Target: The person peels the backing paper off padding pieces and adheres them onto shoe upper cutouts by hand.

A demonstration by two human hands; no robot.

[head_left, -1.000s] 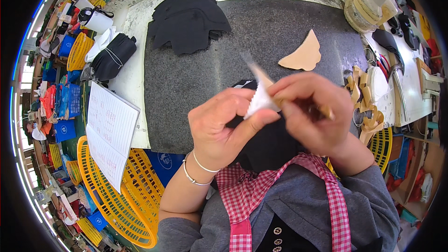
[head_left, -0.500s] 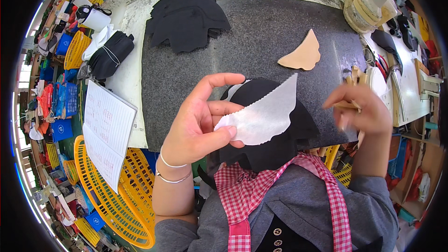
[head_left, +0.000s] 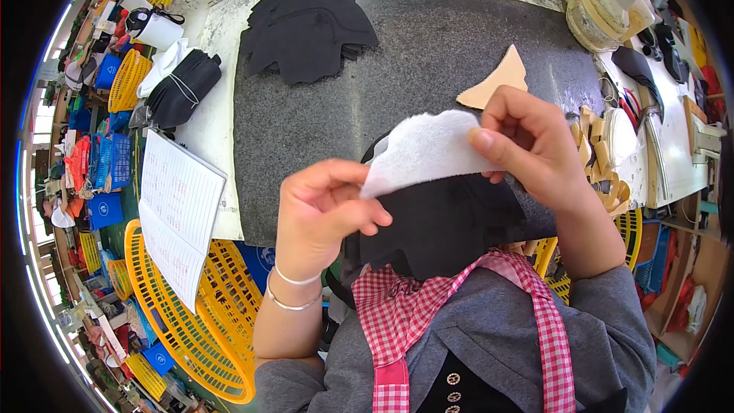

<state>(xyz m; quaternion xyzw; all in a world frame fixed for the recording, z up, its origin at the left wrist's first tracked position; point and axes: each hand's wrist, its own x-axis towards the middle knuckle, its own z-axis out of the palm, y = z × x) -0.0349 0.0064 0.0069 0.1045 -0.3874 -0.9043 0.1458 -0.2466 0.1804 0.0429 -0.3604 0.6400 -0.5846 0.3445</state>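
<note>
Presently white piece between right hand, pinching edge, and left hand, grip unclear.

the left forearm rises almost upright, and above its wrist the left hand turns its palm inward; its thumb and forefinger both point rightward, a gap showing between them. the right forearm slants up and leftward to the right hand, held a little higher, its thumb pressed forward in a pinch, the other fingers curled. the two hands stay apart.
</note>
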